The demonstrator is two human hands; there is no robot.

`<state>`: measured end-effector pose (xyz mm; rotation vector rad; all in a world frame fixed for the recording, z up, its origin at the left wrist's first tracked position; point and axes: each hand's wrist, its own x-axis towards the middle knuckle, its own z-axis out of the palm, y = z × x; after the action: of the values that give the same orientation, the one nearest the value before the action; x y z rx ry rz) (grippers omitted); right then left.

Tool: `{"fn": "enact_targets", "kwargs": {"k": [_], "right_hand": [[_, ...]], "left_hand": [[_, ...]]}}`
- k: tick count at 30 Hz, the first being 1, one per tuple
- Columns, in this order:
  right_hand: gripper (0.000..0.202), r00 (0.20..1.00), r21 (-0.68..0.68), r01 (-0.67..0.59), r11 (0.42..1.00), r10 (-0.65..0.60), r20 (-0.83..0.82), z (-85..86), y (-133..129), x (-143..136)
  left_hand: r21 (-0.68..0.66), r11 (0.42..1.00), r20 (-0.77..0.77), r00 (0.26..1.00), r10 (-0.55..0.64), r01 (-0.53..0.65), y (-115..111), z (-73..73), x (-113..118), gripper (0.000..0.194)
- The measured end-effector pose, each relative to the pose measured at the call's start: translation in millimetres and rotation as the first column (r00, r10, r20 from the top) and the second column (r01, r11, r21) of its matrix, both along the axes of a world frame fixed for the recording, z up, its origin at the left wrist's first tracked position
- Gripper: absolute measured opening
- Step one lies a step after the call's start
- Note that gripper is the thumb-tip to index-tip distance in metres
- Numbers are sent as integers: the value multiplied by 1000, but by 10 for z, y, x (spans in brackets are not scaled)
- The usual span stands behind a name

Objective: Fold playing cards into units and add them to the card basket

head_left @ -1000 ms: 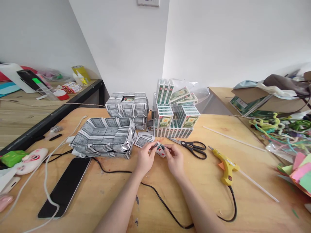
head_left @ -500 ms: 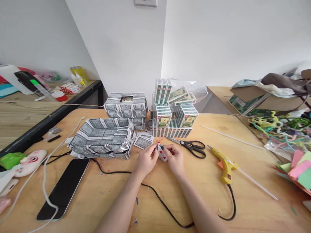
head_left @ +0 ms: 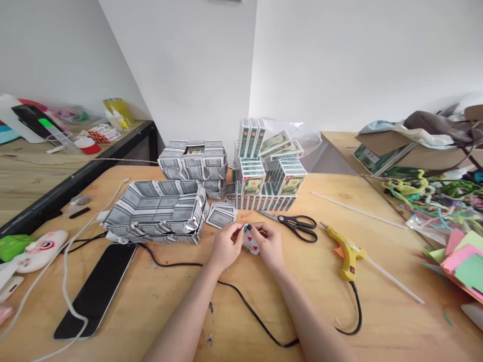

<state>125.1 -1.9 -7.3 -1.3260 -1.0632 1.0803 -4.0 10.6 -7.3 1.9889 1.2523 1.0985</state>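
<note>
Centrally, both forearms reach forward from the near edge of the view and slant inward, bringing the left hand (head_left: 227,246) and the right hand (head_left: 269,246) close together just above the worktop (head_left: 181,311); the fingers curl inward, the backs of the hands face up and outward, and the thumbs point toward each other; each grip is clamped on a playing card (head_left: 252,245), which sits between the hands, its face with red hearts tilted toward the person; the fingers hide much of its upper part.

Just beyond the left grip lie loose cards (head_left: 221,217); farther left stands a tray made of cards (head_left: 153,207); beyond the right grip rise stacked card boxes (head_left: 252,183); near it, to the right, lie black-handled scissors (head_left: 300,221), then a yellow glue gun (head_left: 350,255); nearer the person, a black cord (head_left: 245,300) runs beneath the forearms.
</note>
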Motion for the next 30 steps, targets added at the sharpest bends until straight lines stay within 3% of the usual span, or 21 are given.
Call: {"fn": "enact_targets", "kwargs": {"k": [15, 30], "right_hand": [[15, 999, -46, -46, 998, 44, -29, 59, 1, 17], [14, 995, -16, -93, 996, 93, 24, -4, -3, 8]], "left_hand": [[87, 996, -7, 1000, -15, 15, -20, -18, -4, 21], [22, 1000, 25, 1000, -9, 9, 3, -38, 13, 22]]}}
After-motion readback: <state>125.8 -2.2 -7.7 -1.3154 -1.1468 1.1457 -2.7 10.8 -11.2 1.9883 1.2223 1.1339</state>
